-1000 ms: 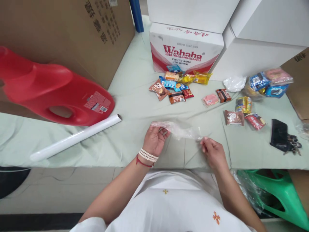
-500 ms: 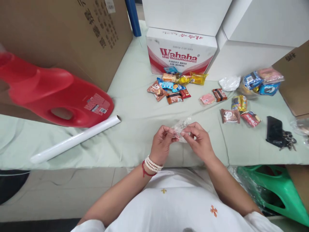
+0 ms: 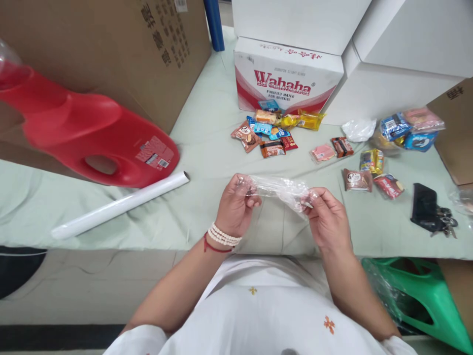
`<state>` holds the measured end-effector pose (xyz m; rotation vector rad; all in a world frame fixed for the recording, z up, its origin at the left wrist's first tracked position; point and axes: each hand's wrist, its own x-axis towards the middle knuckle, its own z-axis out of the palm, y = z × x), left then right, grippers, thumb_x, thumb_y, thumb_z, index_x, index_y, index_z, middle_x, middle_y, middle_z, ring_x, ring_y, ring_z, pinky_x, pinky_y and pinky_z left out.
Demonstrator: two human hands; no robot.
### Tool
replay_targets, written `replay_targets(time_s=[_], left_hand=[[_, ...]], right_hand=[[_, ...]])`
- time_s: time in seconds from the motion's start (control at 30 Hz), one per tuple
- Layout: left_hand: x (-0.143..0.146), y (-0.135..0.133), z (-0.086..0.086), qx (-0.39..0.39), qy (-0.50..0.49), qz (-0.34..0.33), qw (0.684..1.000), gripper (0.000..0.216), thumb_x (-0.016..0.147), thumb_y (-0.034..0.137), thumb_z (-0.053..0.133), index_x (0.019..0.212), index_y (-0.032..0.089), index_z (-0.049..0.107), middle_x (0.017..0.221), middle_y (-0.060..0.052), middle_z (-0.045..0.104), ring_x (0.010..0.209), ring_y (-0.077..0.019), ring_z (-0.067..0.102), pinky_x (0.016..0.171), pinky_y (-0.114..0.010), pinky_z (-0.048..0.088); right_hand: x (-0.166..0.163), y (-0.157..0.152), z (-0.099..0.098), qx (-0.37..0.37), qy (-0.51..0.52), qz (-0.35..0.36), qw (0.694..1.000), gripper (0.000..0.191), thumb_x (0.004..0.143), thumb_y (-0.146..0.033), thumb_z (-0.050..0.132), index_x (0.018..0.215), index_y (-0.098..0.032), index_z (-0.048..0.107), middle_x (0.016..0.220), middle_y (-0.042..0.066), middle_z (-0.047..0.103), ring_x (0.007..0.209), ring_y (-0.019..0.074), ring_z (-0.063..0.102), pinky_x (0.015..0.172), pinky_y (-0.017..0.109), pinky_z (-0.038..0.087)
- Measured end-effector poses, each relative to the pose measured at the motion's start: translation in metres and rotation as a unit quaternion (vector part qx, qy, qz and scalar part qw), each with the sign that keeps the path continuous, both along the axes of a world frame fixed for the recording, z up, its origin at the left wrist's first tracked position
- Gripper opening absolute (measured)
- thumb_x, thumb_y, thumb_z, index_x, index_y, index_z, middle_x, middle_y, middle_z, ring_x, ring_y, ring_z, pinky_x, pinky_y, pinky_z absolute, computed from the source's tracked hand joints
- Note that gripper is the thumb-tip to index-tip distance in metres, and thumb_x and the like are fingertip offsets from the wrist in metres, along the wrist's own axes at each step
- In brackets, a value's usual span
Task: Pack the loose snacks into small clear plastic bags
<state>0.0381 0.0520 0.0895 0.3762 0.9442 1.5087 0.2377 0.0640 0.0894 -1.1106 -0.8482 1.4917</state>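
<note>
Stretched between my hands over the table is a clear plastic bag (image 3: 279, 190). My left hand (image 3: 238, 204), with white beads and a red string at the wrist, pinches one end. My right hand (image 3: 327, 214) grips the other end with fingers closed. Beyond the bag lies a pile of wrapped snacks (image 3: 271, 129) in brown, blue, yellow and red packets. To the right are a pink packet (image 3: 322, 153), a brown round-label packet (image 3: 357, 180) and a red packet (image 3: 389, 186). A clear bag of snacks (image 3: 408, 129) sits farther back.
A red jug (image 3: 99, 133) and a white roll (image 3: 121, 204) lie at left before a cardboard box (image 3: 121, 54). A Wahaba carton (image 3: 288, 76) and white boxes (image 3: 391, 86) stand behind. Keys with a black pouch (image 3: 424, 207) lie right, above a green stool (image 3: 439, 301).
My hands have moved apart, left hand leftward and right hand rightward. The clear plastic bag, bunched up before, is now drawn out between them. The camera view has shifted slightly.
</note>
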Motion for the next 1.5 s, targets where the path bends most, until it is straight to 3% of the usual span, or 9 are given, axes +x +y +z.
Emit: replay_targets(time_s=[0.13, 0.37, 0.53, 0.87, 1.03, 1.13, 1.23, 1.37, 1.5], left_hand=[[-0.008, 0.008, 0.005, 0.013, 0.029, -0.053, 0.998, 0.046, 0.074, 0.046, 0.086, 0.079, 0.021, 0.048, 0.065, 0.011, 0.050, 0.041, -0.0002, 0.033, 0.044, -0.016, 0.036], [0.006, 0.009, -0.038, -0.165, 0.080, -0.001, 0.983, 0.055, 0.073, 0.069, 0.077, 0.086, 0.023, 0.049, 0.074, 0.006, 0.059, 0.052, -0.0078, 0.055, 0.054, -0.023, 0.049], [0.015, -0.004, -0.045, -0.119, 0.196, -0.049, 0.972, 0.051, 0.075, 0.067, 0.075, 0.089, 0.020, 0.062, 0.093, -0.002, 0.067, 0.085, -0.0150, 0.064, 0.071, -0.026, 0.051], [0.002, -0.017, -0.044, -0.051, 0.317, -0.178, 0.930, 0.041, 0.090, 0.060, 0.058, 0.076, 0.021, 0.058, 0.055, 0.006, 0.047, 0.051, -0.0113, 0.045, 0.053, -0.026, 0.037], [-0.010, -0.042, -0.049, 0.036, 0.510, -0.180, 0.840, 0.024, 0.085, 0.044, 0.068, 0.091, 0.022, 0.074, 0.091, -0.006, 0.067, 0.088, -0.0208, 0.063, 0.079, -0.033, 0.049], [-0.012, -0.045, -0.046, 0.037, 0.498, -0.209, 0.841, 0.028, 0.091, 0.046, 0.062, 0.095, 0.022, 0.075, 0.099, -0.008, 0.068, 0.094, -0.0219, 0.063, 0.082, -0.034, 0.050], [-0.004, -0.035, -0.041, -0.009, 0.504, -0.145, 0.851, 0.039, 0.100, 0.050, 0.048, 0.082, 0.022, 0.068, 0.084, -0.005, 0.063, 0.085, -0.0208, 0.060, 0.078, -0.034, 0.048], [0.018, -0.013, -0.042, -0.028, 0.533, -0.052, 0.844, 0.030, 0.090, 0.049, 0.065, 0.076, 0.023, 0.062, 0.085, -0.004, 0.061, 0.086, -0.0216, 0.057, 0.078, -0.033, 0.045], [0.029, -0.002, -0.045, -0.015, 0.455, -0.025, 0.890, 0.028, 0.091, 0.042, 0.063, 0.072, 0.022, 0.064, 0.080, -0.002, 0.059, 0.082, -0.0186, 0.056, 0.074, -0.029, 0.044]], right_hand=[[0.000, 0.008, 0.001, -0.087, 0.054, 0.050, 0.993, 0.031, 0.074, -0.045, 0.089, 0.078, -0.022, 0.069, 0.073, 0.000, 0.066, 0.067, 0.0130, 0.060, 0.052, 0.021, 0.047], [-0.027, 0.015, -0.028, -0.110, -0.015, 0.049, 0.993, 0.039, 0.069, -0.054, 0.090, 0.080, -0.022, 0.071, 0.091, 0.003, 0.078, 0.082, 0.0159, 0.068, 0.069, 0.025, 0.054], [-0.030, 0.007, -0.031, -0.082, -0.025, 0.055, 0.995, 0.036, 0.071, -0.055, 0.088, 0.078, -0.023, 0.072, 0.088, 0.003, 0.076, 0.082, 0.0159, 0.067, 0.072, 0.026, 0.053], [-0.008, 0.027, -0.035, -0.105, 0.029, -0.019, 0.994, 0.036, 0.064, -0.043, 0.093, 0.075, -0.021, 0.067, 0.076, -0.002, 0.066, 0.071, 0.0108, 0.060, 0.059, 0.018, 0.052], [-0.002, 0.025, -0.045, -0.124, 0.079, 0.016, 0.989, 0.040, 0.065, -0.045, 0.095, 0.075, -0.022, 0.064, 0.083, 0.000, 0.072, 0.075, 0.0137, 0.067, 0.071, 0.027, 0.062], [-0.002, 0.021, -0.050, -0.115, 0.090, 0.033, 0.989, 0.041, 0.068, -0.047, 0.094, 0.076, -0.023, 0.062, 0.086, 0.001, 0.075, 0.077, 0.0156, 0.070, 0.078, 0.033, 0.063], [-0.004, 0.014, -0.050, -0.076, 0.057, 0.030, 0.995, 0.039, 0.074, -0.052, 0.089, 0.078, -0.023, 0.062, 0.091, 0.001, 0.075, 0.080, 0.0166, 0.071, 0.083, 0.035, 0.062], [-0.010, 0.002, -0.044, 0.003, -0.034, 0.040, 0.999, 0.035, 0.088, -0.056, 0.076, 0.079, -0.024, 0.063, 0.099, 0.002, 0.074, 0.098, 0.0191, 0.069, 0.095, 0.037, 0.058], [-0.009, -0.002, -0.041, 0.035, -0.103, 0.046, 0.993, 0.033, 0.091, -0.057, 0.071, 0.084, -0.026, 0.067, 0.098, 0.001, 0.071, 0.098, 0.0200, 0.067, 0.097, 0.038, 0.056]])
